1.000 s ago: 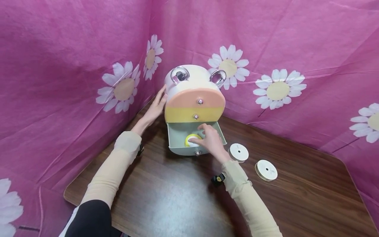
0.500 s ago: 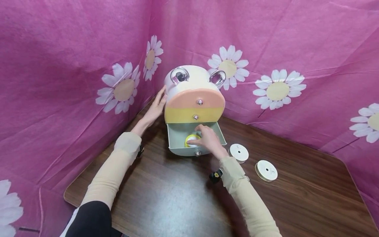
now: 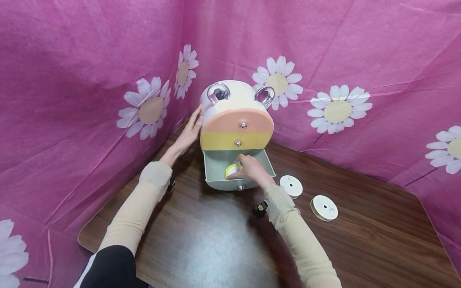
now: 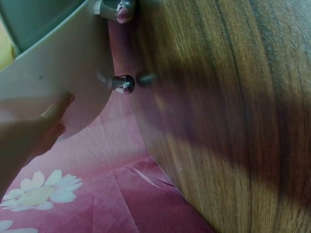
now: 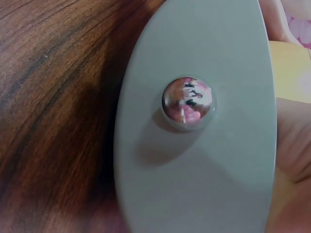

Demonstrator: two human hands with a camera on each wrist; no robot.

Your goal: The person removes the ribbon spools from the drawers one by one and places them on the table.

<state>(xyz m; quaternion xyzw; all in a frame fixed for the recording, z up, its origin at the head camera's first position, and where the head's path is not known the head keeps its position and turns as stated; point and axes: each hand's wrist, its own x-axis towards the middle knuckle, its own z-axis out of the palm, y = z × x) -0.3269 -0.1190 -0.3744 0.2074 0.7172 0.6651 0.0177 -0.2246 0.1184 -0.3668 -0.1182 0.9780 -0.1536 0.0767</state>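
A frog-faced drawer box (image 3: 235, 96) stands on the table, its green bottom drawer (image 3: 216, 164) pulled out. Inside that drawer lies a ribbon spool (image 3: 233, 171), white on its face and yellow round the edge. My right hand (image 3: 251, 169) reaches in over the drawer's front and holds the spool, thumb along its near side and curved fingers at the far side. The right wrist view shows mostly the drawer front with its silver knob (image 5: 188, 103); the spool is hidden there. My left hand (image 3: 189, 130) rests with fairly straight fingers against the box's left side.
Two white ribbon spools (image 3: 291, 186) (image 3: 324, 207) lie flat on the wooden table (image 3: 209, 236) to the right of the drawer. Above it, the yellow (image 3: 219, 140) and orange (image 3: 223, 120) drawers are closed. Pink flowered cloth (image 3: 338, 48) hangs close behind and left.
My right hand has moved slightly left and lower, its thumb and fingers now closer round the spool in the drawer. The left hand, the box and the two spools on the table have stayed put.
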